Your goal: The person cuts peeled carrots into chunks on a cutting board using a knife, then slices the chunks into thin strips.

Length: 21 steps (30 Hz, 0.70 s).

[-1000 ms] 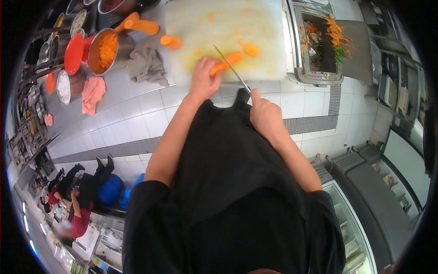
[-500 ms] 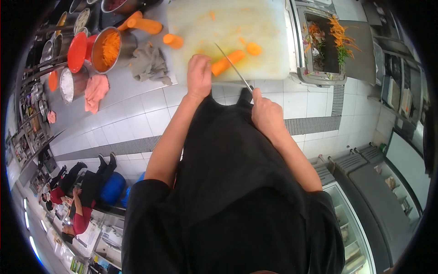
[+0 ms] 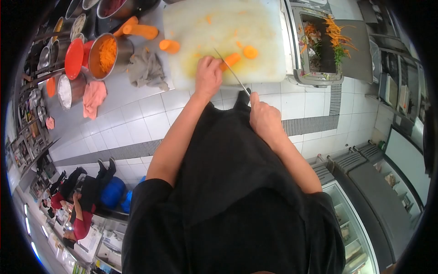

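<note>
My left hand (image 3: pixel 209 76) has its fingers bent over the near end of a peeled carrot (image 3: pixel 232 59), which lies on a white cutting board (image 3: pixel 187 23). A kitchen knife (image 3: pixel 236 77) is gripped by its handle in my right hand (image 3: pixel 265 118). Its long thin blade slants across the carrot, close beside my left fingertips; whether it has cut in, I cannot tell. A short carrot piece (image 3: pixel 250 52) rests just right of the carrot, among small orange scraps. At the board's left edge lies another carrot chunk (image 3: pixel 169 46).
Left of the board are whole carrots (image 3: pixel 141 31), a steel bowl of shredded carrot (image 3: pixel 93 57), a grey cloth (image 3: pixel 147 71) and a pink cloth (image 3: pixel 94 98). A bin of peelings (image 3: pixel 315 75) stands at right. Co-workers (image 3: pixel 84 214) are far off at lower left.
My left hand has moved right and come down onto the carrot, covering its near end. The knife has stayed over the carrot, its blade now closer to the left fingers.
</note>
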Available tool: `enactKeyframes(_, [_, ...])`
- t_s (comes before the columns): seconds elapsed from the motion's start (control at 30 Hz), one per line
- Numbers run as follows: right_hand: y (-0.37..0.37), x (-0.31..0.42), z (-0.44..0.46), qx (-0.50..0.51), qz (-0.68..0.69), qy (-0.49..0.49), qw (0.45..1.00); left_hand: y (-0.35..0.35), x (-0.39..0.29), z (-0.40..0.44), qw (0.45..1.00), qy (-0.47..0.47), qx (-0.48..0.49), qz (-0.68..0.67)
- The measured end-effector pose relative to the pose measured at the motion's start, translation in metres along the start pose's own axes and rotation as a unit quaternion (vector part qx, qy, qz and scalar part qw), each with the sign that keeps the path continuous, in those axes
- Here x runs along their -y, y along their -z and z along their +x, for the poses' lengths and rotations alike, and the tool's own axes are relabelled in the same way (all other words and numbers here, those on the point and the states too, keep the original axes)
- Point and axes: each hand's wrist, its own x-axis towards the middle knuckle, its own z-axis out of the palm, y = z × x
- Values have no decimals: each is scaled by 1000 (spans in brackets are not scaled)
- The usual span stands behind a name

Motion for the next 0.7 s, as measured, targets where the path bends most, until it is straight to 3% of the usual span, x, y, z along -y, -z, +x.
enactKeyframes(0.4, [16,5,-1,45,7,-20,999,0,-1,1,1000,12,11,-3])
enactKeyframes(0.7, [-16,0,33,14,21,2,1000,1,-1,3,1000,7,12,-14])
